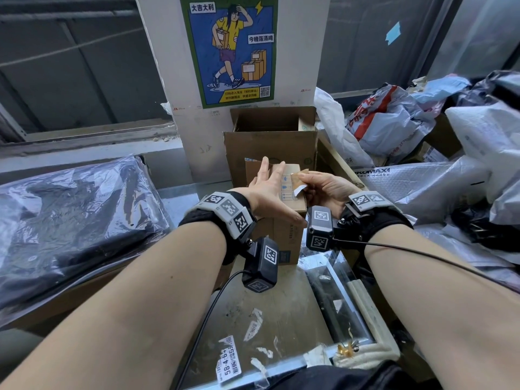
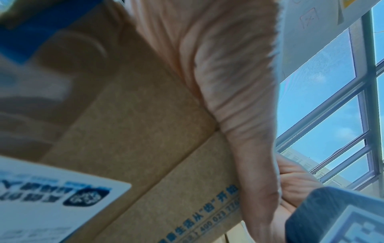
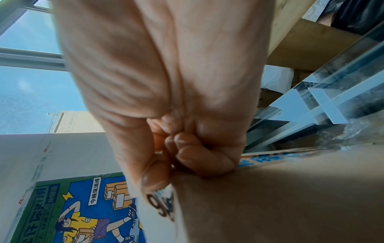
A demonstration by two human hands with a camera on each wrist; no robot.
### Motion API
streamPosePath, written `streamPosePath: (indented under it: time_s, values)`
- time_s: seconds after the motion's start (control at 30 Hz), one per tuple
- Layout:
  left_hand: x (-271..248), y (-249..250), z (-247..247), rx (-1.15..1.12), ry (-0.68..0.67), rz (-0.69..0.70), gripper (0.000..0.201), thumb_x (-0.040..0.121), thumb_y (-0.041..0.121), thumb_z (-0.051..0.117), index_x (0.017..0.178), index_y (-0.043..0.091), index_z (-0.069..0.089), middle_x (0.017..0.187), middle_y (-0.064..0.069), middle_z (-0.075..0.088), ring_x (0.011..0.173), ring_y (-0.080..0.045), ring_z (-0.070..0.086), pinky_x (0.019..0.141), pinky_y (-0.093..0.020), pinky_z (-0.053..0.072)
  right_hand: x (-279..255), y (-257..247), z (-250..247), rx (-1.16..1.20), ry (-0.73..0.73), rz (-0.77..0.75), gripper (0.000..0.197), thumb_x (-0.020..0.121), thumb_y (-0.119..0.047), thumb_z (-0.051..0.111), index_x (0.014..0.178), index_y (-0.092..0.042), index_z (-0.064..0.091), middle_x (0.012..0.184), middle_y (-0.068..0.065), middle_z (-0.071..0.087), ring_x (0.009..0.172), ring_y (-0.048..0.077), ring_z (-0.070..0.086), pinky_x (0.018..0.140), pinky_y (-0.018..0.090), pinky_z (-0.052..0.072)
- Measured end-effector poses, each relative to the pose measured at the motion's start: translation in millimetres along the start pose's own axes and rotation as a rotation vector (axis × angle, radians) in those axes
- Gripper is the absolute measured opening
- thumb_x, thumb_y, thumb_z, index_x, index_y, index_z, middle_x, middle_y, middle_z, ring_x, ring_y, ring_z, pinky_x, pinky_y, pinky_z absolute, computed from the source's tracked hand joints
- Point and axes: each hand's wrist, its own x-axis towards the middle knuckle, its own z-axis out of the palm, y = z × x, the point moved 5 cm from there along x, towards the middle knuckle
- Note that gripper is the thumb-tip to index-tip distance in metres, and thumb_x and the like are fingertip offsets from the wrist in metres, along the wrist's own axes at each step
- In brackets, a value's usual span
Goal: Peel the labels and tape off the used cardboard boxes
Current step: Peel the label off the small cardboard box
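I've got the box (image 1: pixel 284 198) upright between my hands, dead ahead. My left hand (image 1: pixel 267 190) steadies its left face, fingers straight. My right hand (image 1: pixel 323 190), nearer the label (image 1: pixel 298 184), pinches its lifted corner.

White pillar (image 1: pixel 166 66) with poster (image 1: pixel 229 49) — windows (image 1: pixel 78 60) behind

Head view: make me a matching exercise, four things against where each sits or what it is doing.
Things:
1. left hand
2. right hand
3. open box
4. poster

States:
a. stuck on the white pillar
b. pinches a peeled label
c. steadies the small box, fingers straight
d. stands behind the small box

Pairs: 1-c, 2-b, 3-d, 4-a
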Motion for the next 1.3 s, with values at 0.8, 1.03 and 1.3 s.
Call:
streamPosePath:
  time_s: [0.8,1.03,1.3]
  values:
    - [0.9,-1.3,0.3,-0.043,0.015,0.031,0.134,0.062,0.051,0.083,0.150,0.031,-0.016,0.152,-0.003,-0.038,0.147,-0.028,-0.013,0.121,-0.046,0.007,-2.2,9.0,-5.6,0.073,0.049,-0.041,0.011,0.090,-0.016,0.055,0.094,-0.007,0.059,0.093,0.013,0.057,0.089,0.023,0.054,0.095,0.041,0.046]
    - [1.4,-1.6,0.6,-0.053,0.026,0.027,0.134,0.061,0.052,0.083,0.150,0.032,-0.015,0.152,-0.003,-0.037,0.148,-0.028,-0.009,0.120,-0.047,0.010,1.5,12.8,-9.9,0.101,0.049,-0.085,0.016,0.096,-0.017,0.050,0.083,-0.011,0.057,0.055,0.000,0.055,0.046,0.007,0.053,0.058,0.022,0.054]
    - [1.4,-2.6,1.1,-0.064,0.031,0.026,0.135,0.061,0.051,0.084,0.150,0.033,-0.015,0.152,-0.002,-0.037,0.148,-0.027,-0.010,0.120,-0.047,0.009,12.8,23.1,-17.0,0.226,-0.006,-0.099,0.027,0.059,-0.021,0.086,0.080,-0.010,0.074,0.096,0.013,0.054,0.091,0.023,0.048,0.115,0.045,0.026]
